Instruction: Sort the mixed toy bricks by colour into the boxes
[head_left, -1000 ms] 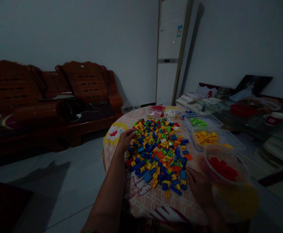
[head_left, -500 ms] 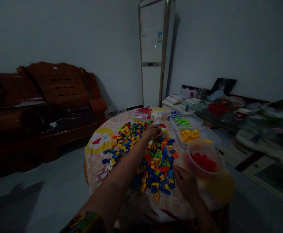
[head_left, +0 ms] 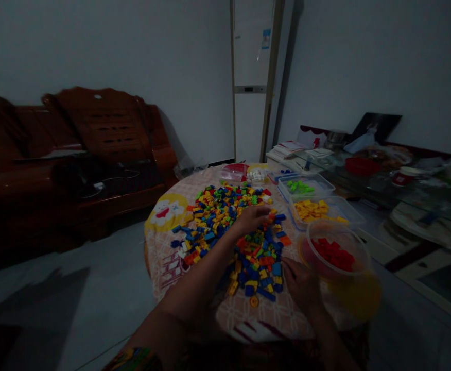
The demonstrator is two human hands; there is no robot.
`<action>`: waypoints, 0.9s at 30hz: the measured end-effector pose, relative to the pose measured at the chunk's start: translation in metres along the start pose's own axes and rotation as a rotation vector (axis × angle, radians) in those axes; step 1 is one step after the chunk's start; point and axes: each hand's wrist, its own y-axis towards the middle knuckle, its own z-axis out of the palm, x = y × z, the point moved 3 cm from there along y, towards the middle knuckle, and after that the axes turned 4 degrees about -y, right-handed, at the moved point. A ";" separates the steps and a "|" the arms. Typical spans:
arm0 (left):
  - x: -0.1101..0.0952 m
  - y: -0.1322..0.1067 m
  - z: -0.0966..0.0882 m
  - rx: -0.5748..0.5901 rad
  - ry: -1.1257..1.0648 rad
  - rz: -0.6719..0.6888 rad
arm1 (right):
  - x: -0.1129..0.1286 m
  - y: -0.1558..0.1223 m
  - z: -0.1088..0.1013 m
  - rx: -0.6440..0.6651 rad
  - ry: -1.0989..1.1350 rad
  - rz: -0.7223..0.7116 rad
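A heap of mixed toy building bricks in blue, yellow, green, orange and red covers the middle of a round table. My left hand reaches over the heap's right side, its fingers stretched toward some orange and blue bricks; no brick shows in it. Beside the heap's near right edge, my right hand rests low with curled fingers, close to a blue brick. Whatever its fingertips may hold is too dark to make out. A yellow round piece lies at the near edge of the heap.
Right of the heap stand a round tub with red bricks, a box with yellow bricks and one with green bricks. White bricks lie at the back. A cluttered glass table is further right, a wooden bench left.
My left hand has drawn back nearer and slightly right, from the far part of the heap. My right hand stays by the near edge. The view has shifted a little.
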 end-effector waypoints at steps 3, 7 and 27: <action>-0.006 -0.036 -0.023 -0.092 0.305 0.027 | -0.002 -0.001 0.000 0.002 -0.014 0.001; 0.003 -0.070 -0.063 -0.287 0.638 -0.074 | -0.002 -0.001 0.000 -0.027 -0.009 -0.010; 0.054 -0.120 -0.160 -0.522 0.650 -0.213 | -0.005 -0.001 0.002 -0.042 0.021 0.020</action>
